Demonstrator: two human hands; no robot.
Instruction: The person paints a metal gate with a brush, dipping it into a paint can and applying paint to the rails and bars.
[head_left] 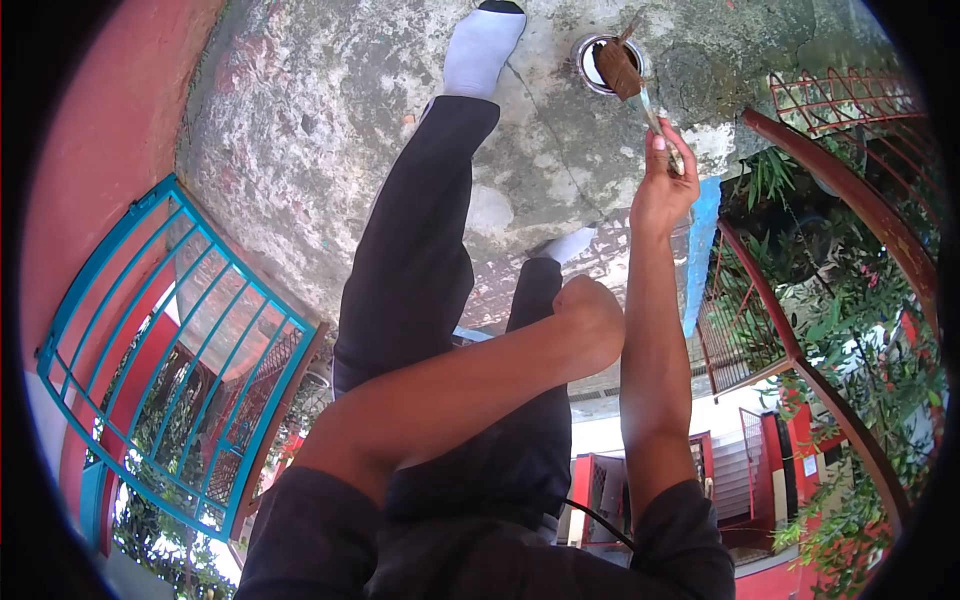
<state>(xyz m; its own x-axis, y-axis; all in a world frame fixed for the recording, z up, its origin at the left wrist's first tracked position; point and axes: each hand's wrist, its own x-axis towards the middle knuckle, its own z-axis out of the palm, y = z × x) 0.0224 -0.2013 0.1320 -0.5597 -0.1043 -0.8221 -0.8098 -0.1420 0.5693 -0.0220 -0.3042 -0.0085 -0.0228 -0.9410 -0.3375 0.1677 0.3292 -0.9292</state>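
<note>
In the head view my right hand (665,190) is closed around the handle of a paintbrush (620,72). The brush's broad head is coated brown and lies over the mouth of a small round paint can (582,62). Dark and white patches show inside the can, and a thin brown stick juts past its far rim. My left hand (592,318) is bent at the wrist in front of my knee, its fingers hidden from view.
A worn, blotchy concrete floor (300,130) spreads around my socked feet. To the left stands a turquoise metal gate (190,222) beside a red wall (110,110). On the right, a rusty red railing (850,185) borders leafy plants (830,330).
</note>
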